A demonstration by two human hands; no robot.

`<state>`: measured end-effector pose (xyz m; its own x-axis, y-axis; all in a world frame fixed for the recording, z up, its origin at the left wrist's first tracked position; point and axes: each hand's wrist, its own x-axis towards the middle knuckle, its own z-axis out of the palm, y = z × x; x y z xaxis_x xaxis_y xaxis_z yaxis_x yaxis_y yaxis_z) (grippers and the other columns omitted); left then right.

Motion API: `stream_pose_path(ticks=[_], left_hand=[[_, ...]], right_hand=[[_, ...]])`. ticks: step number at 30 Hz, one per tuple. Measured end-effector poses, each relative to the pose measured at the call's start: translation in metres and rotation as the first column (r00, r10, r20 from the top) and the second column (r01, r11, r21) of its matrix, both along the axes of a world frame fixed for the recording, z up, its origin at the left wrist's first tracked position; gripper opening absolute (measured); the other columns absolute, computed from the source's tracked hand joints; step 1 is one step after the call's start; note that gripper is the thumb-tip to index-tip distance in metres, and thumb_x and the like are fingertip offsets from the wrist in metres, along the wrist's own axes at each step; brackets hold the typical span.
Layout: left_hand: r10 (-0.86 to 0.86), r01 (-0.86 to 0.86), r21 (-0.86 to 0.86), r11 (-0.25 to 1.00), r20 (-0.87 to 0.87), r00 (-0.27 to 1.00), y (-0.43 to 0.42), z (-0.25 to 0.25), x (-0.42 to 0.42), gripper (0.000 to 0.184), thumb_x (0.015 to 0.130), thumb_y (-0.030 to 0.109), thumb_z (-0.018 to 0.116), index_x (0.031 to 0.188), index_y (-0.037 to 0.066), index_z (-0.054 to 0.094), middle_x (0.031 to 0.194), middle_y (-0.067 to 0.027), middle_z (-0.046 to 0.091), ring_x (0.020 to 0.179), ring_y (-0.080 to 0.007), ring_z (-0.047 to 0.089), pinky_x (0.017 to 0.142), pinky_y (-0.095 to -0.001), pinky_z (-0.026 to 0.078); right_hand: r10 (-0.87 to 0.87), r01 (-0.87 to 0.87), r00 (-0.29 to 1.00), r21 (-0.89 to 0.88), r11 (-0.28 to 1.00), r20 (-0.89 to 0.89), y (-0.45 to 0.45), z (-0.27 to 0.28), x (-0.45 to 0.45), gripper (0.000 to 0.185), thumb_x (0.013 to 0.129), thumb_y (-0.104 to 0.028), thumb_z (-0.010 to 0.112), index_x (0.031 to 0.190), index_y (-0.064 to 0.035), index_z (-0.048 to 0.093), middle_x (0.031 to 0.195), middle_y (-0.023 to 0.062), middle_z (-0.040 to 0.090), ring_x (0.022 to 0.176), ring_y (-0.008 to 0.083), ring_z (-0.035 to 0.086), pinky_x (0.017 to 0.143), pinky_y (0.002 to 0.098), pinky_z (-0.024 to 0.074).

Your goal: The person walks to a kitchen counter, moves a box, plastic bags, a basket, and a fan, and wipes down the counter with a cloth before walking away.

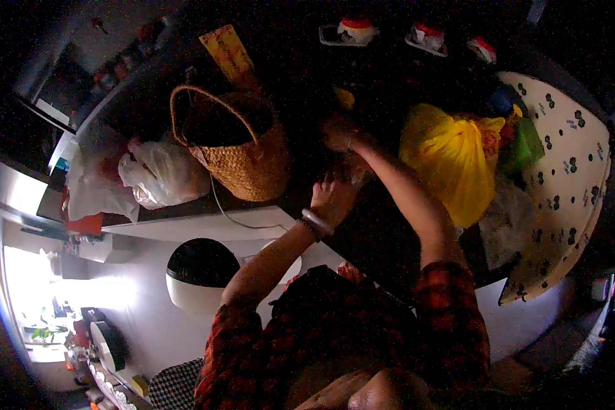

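Observation:
Over the dark tabletop, my left hand reaches forward, with a light bracelet and a dark band on its wrist. Its fingers are dim and touch or nearly touch a faint, clear crinkled item. Farther forward, my right hand lies in deep shadow, and its fingers cannot be made out. A small yellow object lies just beyond it. To the left stands a woven basket with a looped handle. A full yellow plastic bag sits right of my right forearm.
White plastic bags lie left of the basket, near a cable. A yellow patterned packet is behind it. Red-topped items line the far side. At right are a green bag and a pale patterned board. A round black-and-white object stands below the table edge.

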<state>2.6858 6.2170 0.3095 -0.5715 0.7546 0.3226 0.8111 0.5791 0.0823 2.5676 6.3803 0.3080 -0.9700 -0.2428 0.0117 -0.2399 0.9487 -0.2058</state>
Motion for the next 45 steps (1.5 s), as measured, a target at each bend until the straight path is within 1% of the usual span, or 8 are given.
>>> stream_pose_path(ticks=[9, 18, 23, 27, 30, 41, 43, 45], left_hand=[[-0.284, 0.282, 0.048, 0.958, 0.280, 0.917, -0.109, 0.036, 0.041, 0.030, 0.080, 0.008, 0.062, 0.110, 0.003, 0.060, 0.093, -0.0161, 0.066, 0.070, -0.0311, 0.066, 0.056, -0.0391, 0.054], [-0.303, -0.176, 0.591, 0.787, 0.619, 0.725, -0.154, 0.053, 0.035, 0.031, 0.087, 0.002, 0.056, 0.117, -0.004, 0.058, 0.079, -0.0183, 0.066, 0.074, -0.0279, 0.070, 0.063, -0.0349, 0.054], [-0.499, -0.360, 0.646, 0.673, 0.756, 0.424, -0.152, 0.062, 0.026, 0.031, 0.097, 0.004, 0.045, 0.126, -0.005, 0.052, 0.102, -0.0179, 0.068, 0.093, -0.0249, 0.069, 0.074, -0.0347, 0.058], [-0.687, -0.448, 0.705, 0.550, 0.687, 0.238, -0.120, 0.051, 0.001, 0.032, 0.101, 0.005, 0.035, 0.129, -0.006, 0.047, 0.118, -0.0133, 0.063, 0.097, -0.0246, 0.066, 0.081, -0.0377, 0.058], [-0.353, -0.023, 0.646, 0.763, 0.447, 0.822, -0.080, 0.027, -0.031, 0.033, 0.096, 0.006, 0.047, 0.127, -0.006, 0.049, 0.097, -0.0166, 0.067, 0.086, -0.0272, 0.068, 0.074, -0.0372, 0.058], [-0.111, 0.090, 0.095, 0.991, 0.247, 0.963, -0.004, -0.051, -0.096, 0.015, 0.084, 0.009, 0.060, 0.094, -0.001, 0.065, 0.087, -0.0212, 0.065, 0.077, -0.0330, 0.065, 0.063, -0.0460, 0.052], [-0.348, 0.254, -0.259, 0.932, -0.439, 0.829, 0.003, -0.133, -0.115, 0.026, 0.083, 0.006, 0.059, 0.109, -0.001, 0.061, 0.103, -0.0248, 0.063, 0.089, -0.0364, 0.063, 0.071, -0.0471, 0.052], [-0.251, 0.200, 0.221, 0.954, 0.231, 0.940, -0.025, -0.057, -0.089, 0.043, 0.085, 0.008, 0.056, 0.126, 0.001, 0.051, 0.112, -0.0269, 0.060, 0.098, -0.0378, 0.061, 0.080, -0.0476, 0.051]], right_hand=[[0.164, -0.207, 0.970, -0.258, 0.944, -0.177, -0.020, -0.016, 0.100, 0.039, 0.088, -0.018, 0.056, 0.127, -0.0139, 0.059, 0.136, 0.0086, 0.054, 0.124, 0.0310, 0.050, 0.105, 0.0413, 0.0419], [0.006, -0.057, 0.996, 0.565, 0.823, 0.090, -0.043, 0.007, 0.042, 0.036, 0.087, -0.024, 0.056, 0.119, -0.0098, 0.062, 0.121, 0.0118, 0.062, 0.108, 0.0314, 0.058, 0.094, 0.0437, 0.0477], [0.192, -0.262, 0.900, -0.135, 0.956, -0.391, -0.053, -0.003, 0.161, 0.034, 0.086, -0.022, 0.056, 0.117, -0.0079, 0.061, 0.120, 0.0142, 0.060, 0.113, 0.0311, 0.053, 0.096, 0.0450, 0.0458], [-0.466, 0.484, 0.875, 0.285, 0.827, -0.133, -0.012, 0.018, 0.141, 0.035, 0.091, -0.021, 0.050, 0.120, -0.0036, 0.060, 0.124, 0.0141, 0.059, 0.122, 0.0338, 0.048, 0.105, 0.0459, 0.0370], [-0.402, 0.375, 0.912, 0.570, 0.731, -0.084, 0.004, 0.037, 0.115, 0.035, 0.091, -0.020, 0.049, 0.118, -0.0015, 0.061, 0.123, 0.0157, 0.060, 0.120, 0.0334, 0.050, 0.105, 0.0454, 0.0368], [-0.542, 0.570, 0.811, 0.090, 0.817, -0.220, -0.158, 0.041, 0.224, 0.043, 0.088, -0.026, 0.057, 0.125, -0.0025, 0.057, 0.134, 0.0167, 0.051, 0.123, 0.0344, 0.048, 0.095, 0.0502, 0.0423], [-0.512, 0.551, 0.799, 0.044, 0.833, -0.316, -0.152, 0.044, 0.265, 0.048, 0.087, -0.026, 0.060, 0.129, -0.0032, 0.054, 0.138, 0.0187, 0.047, 0.126, 0.0345, 0.045, 0.096, 0.0492, 0.0422], [-0.595, 0.631, 0.768, 0.125, 0.765, -0.238, -0.129, 0.025, 0.323, 0.050, 0.086, -0.026, 0.061, 0.130, -0.0034, 0.052, 0.141, 0.0191, 0.044, 0.130, 0.0341, 0.042, 0.099, 0.0491, 0.0413]])
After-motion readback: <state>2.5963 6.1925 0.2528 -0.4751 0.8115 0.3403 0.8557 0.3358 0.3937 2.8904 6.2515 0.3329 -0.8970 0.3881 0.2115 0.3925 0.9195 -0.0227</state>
